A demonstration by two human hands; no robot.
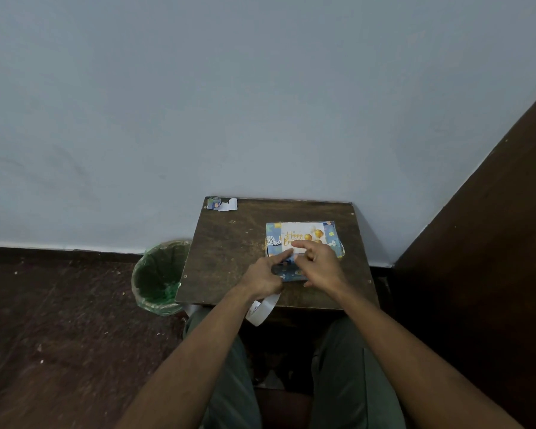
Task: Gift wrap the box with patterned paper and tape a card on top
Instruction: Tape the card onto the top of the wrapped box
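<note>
The wrapped box (304,243) lies on the right half of a small dark wooden bench (229,258), which stands against a pale blue-grey wall (229,103). The box is covered in blue patterned paper. A white card (302,233) printed with gold lettering and gold balloons lies flat on its top face.

Both hands are at the near edge of the box. The left hand (265,278) has its index finger extended, with the tip pressed on the near edge of the card; the remaining fingers are curled under, and what they hold, if anything, cannot be determined. A roll of white tape (263,308) shows just below the left wrist, overhanging the near edge of the bench (whether the hand grips it cannot be confirmed). The right hand (317,263) rests over the near right part of the box, index finger extended onto the card beside the left fingertip, the other fingers loosely bent. No firm grip on any item is visible.

A torn scrap of wrapping paper (222,204) lies at the far left corner of the bench. A waste bin with a green liner (160,275) stands on the dark floor (59,320), just beside the left edge of the bench. A dark wooden panel (492,243) occupies the right side of the view.
</note>
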